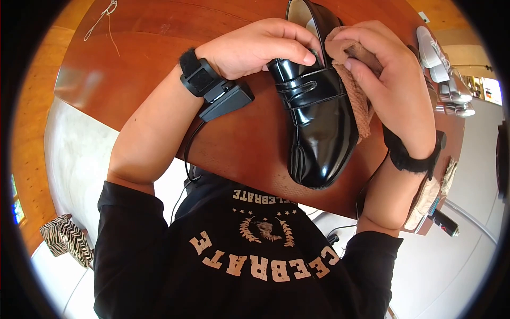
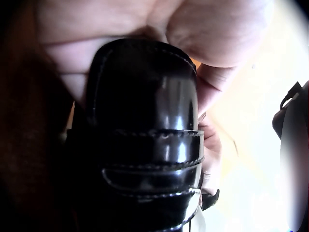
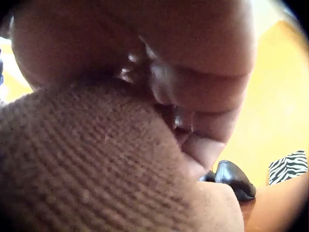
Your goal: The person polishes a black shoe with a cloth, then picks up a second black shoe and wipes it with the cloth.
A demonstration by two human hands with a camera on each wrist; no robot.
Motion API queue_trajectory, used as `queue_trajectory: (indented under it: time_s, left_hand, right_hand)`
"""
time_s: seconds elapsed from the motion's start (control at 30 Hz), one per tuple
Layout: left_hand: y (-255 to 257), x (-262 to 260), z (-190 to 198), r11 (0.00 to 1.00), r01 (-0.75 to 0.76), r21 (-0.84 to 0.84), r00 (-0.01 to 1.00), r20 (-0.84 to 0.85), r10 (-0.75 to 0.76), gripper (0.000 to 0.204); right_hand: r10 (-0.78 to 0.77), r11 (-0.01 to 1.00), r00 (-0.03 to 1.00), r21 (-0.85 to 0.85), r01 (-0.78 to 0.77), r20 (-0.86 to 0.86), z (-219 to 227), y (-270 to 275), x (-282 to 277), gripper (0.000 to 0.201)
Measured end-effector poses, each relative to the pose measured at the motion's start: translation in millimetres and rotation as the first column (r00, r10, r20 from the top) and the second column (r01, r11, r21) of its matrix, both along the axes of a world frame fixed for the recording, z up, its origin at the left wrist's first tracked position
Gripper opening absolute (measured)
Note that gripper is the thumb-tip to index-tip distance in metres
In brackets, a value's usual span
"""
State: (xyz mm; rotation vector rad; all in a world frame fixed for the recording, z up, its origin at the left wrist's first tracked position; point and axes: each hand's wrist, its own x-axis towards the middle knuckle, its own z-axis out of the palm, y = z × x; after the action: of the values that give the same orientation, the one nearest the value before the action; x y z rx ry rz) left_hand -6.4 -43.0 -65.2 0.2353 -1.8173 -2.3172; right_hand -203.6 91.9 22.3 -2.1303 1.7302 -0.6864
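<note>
A glossy black loafer (image 1: 321, 125) stands on the table, its toe toward the person. My left hand (image 1: 260, 47) grips the shoe at its opening, thumb over the upper edge and fingers partly hidden inside. In the left wrist view, the stitched tongue (image 2: 140, 82) and strap fill the middle, just below the palm. My right hand (image 1: 393, 66) holds a bunched brown cloth (image 1: 353, 87) between thumb and fingers, along the side of the shoe. The cloth's ribbed weave (image 3: 91, 164) shows large in the right wrist view.
White shoes (image 1: 429, 47) and silver shoes (image 1: 458, 94) line the table's right edge. A loop of thin string (image 1: 108, 16) lies at the far left of the brown table (image 1: 127, 69). A black can (image 1: 444, 223) lies at the right corner; a zebra-print box (image 1: 66, 239) stands lower left.
</note>
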Motion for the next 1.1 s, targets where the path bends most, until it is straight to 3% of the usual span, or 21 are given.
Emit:
queue_trajectory:
  time_s: [0.17,0.27,0.37,0.57,0.67,0.77,0.87,0.9,1.03,1.1]
  left_hand:
    - [-2,1,0,0.999,0.004,-0.053,0.999,0.032,-0.002,0.032]
    - [-1,-1,-1,0.999,-0.004,-0.045,1.000,0.030,0.006,0.031]
    - [-1,0,0,0.999,-0.006,-0.032,0.999,0.034,0.007,0.031]
    - [-1,0,-1,1.000,0.001,-0.027,1.000,0.026,0.000,0.030]
    - [0,0,0,1.000,0.001,-0.025,1.000,0.022,0.000,0.030]
    - [0,-1,0,0.999,-0.010,-0.033,1.000,0.019,0.011,0.029]
    - [1,0,2,0.999,-0.008,-0.047,1.000,0.017,0.009,0.029]
    - [1,0,3,0.999,-0.004,-0.047,1.000,0.019,0.004,0.029]
    - [0,0,0,1.000,-0.005,-0.031,1.000,0.024,0.006,0.029]
    - [-1,0,-3,0.999,-0.015,-0.036,0.999,0.033,0.016,0.030]
  right_hand:
    - [0.127,0.990,0.988,0.073,-0.121,-0.090,20,13,7,0.034]
    - [0.162,0.972,0.986,0.170,-0.164,0.024,26,17,8,0.039]
    - [0.231,0.963,0.972,0.137,-0.234,0.041,25,15,1,0.041]
    - [-0.027,0.967,0.997,0.255,0.007,0.075,22,16,-14,0.044]
    - [-0.132,0.979,0.937,0.193,0.071,0.324,22,20,-7,0.038]
    - [-0.146,0.988,0.908,0.007,0.155,0.394,18,13,3,0.030]
    - [-0.146,0.983,0.976,-0.091,0.162,0.161,1,4,8,0.024]
    - [-0.082,0.994,0.994,-0.066,0.087,0.075,-5,-2,2,0.020]
    - [-0.046,0.998,0.994,0.055,0.040,0.096,1,0,-1,0.024]
    - [0.045,0.999,0.999,-0.008,-0.045,0.004,5,4,-3,0.033]
